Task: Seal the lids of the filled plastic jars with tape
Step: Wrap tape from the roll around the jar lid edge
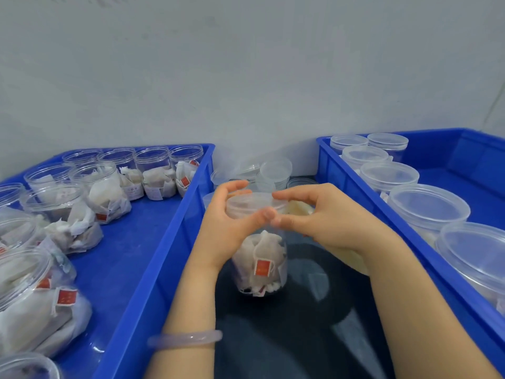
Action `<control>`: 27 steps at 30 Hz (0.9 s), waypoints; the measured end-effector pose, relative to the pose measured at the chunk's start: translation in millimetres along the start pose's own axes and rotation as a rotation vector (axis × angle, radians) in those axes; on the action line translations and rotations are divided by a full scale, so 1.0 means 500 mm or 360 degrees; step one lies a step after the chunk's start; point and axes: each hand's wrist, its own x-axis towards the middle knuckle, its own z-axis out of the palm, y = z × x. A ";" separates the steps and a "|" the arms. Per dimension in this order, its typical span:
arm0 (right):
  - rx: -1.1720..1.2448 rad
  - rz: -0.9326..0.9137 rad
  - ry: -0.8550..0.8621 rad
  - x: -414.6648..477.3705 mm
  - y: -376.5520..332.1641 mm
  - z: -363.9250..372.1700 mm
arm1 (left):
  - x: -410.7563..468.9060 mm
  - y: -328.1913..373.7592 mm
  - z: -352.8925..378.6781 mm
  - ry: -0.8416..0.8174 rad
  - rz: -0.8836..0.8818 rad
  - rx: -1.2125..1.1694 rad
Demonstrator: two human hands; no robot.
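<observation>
Left hand (226, 228), right hand (325, 217) curled round jar lid (255, 201); red tag (263, 267) writing unreadable.

A plain, pale grey wall (246, 64) fills the upper half, evenly lit and without hard shadows. Below it, a dark glossy tabletop (314, 337) shows soft reflections between a left blue crate (175, 236) and a right blue crate (336, 170). A thin line (498, 99) at far right may be a wall corner.

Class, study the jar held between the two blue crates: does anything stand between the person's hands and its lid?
Nothing visible does. The left hand and the right hand both grip the lid of the filled jar, fingers curled round its rim.
</observation>
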 end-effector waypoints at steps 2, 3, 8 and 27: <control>-0.0102 -0.0007 0.0019 0.000 0.004 0.005 | 0.001 -0.002 -0.003 -0.0061 0.0034 0.0151; -0.0128 -0.0010 0.0013 0.000 0.004 0.005 | 0.000 -0.003 -0.003 -0.0084 0.0049 0.0186; -0.0150 -0.0029 -0.0125 0.007 0.000 -0.006 | 0.000 -0.013 -0.005 -0.0103 0.0077 0.0207; -0.0062 -0.0043 -0.0140 0.010 0.019 -0.015 | -0.009 -0.020 -0.004 -0.0221 -0.0023 -0.0266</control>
